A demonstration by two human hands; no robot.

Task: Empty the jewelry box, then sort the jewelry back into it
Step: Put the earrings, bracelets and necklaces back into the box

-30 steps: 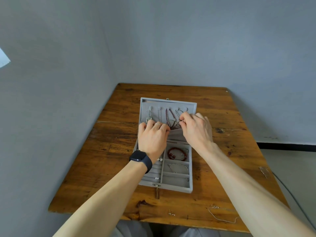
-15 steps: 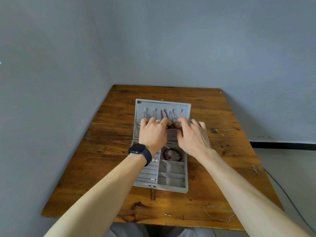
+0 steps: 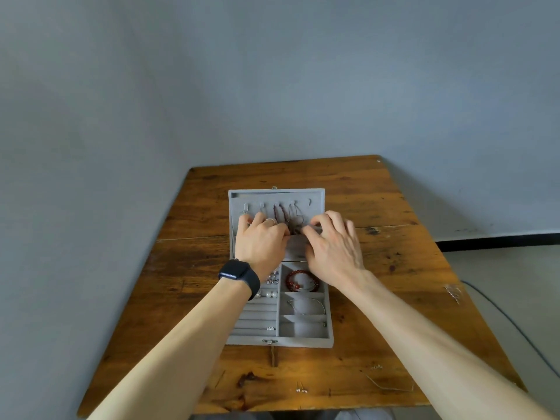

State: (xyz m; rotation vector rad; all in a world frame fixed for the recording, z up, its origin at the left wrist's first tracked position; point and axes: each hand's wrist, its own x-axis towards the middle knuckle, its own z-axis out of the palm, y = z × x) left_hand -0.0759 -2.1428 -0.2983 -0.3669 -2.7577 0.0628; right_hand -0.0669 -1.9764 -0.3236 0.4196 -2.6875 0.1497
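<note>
Wooden table (image 3: 394,207): grey jewelry box (image 3: 303,341) lies open flat at its centre, lid toward 12 o'clock, tray toward 6

Left hand (image 3: 262,241): dark watch (image 3: 239,275) on the wrist, ring (image 3: 270,220) on one finger. It lies over the lower part of the lid, at 9 o'clock of the bunched necklace ends. Fingers are curled and the tips are hidden at the lid pocket; cannot tell whether it grips anything

Tray, left column: slotted ring rows. Pearl studs (image 3: 268,294) sit just beside the watch; a small silver piece (image 3: 270,328) sits near the 6 o'clock end

Hanging necklaces (image 3: 280,211): on the lid hooks, one dark beaded strand and thinner pale ones. Their lower ends are gathered between the two hands

Right hand (image 3: 333,250): at 3 o'clock of the bunch. Thumb and forefinger pinch the gathered ends; the other fingers are loosely bent

Tray, right column: red bead bracelet (image 3: 295,281) in the compartment nearest the lid, partly under the right wrist. Silver bangle (image 3: 306,306) in the next compartment, at 6 o'clock of it

Loose on the table: ear studs (image 3: 301,390) at 6 o'clock of the box, near the table edge. Thin chain (image 3: 391,386) at 5 o'clock. Small metal item (image 3: 453,294) at 3 o'clock, by the right edge; too small to identify
</note>
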